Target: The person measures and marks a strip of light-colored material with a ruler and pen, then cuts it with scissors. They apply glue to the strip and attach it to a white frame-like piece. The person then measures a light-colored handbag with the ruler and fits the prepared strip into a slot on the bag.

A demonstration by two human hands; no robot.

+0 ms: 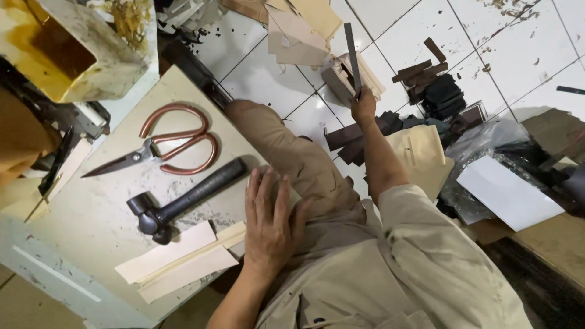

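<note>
On the pale, scuffed work surface [91, 225], the copper-handled steel scissors [161, 149] lie shut with their point aimed left. Just below them a black-headed hammer with a dark grip [183, 198] lies at a slant, its handle reaching toward the person, likely so it comes easily to hand. Cream strips of stiff card or leather [177, 262] sit near the front edge, one end overhanging it.

The left hand [271, 222] rests flat at the surface's right edge and on the thigh, its fingers [262, 195] spread and holding nothing; it looks like a brace for the reach.

Further right, the right hand [364, 108] stretches down toward the white tiled floor [426, 36], closed around the lower end of a long, narrow grey strip [352, 55] that stands nearly upright. Dark offcuts [436, 91] and a white sheet [509, 192] crowd the floor, leaving bare tile mostly toward the top.
</note>
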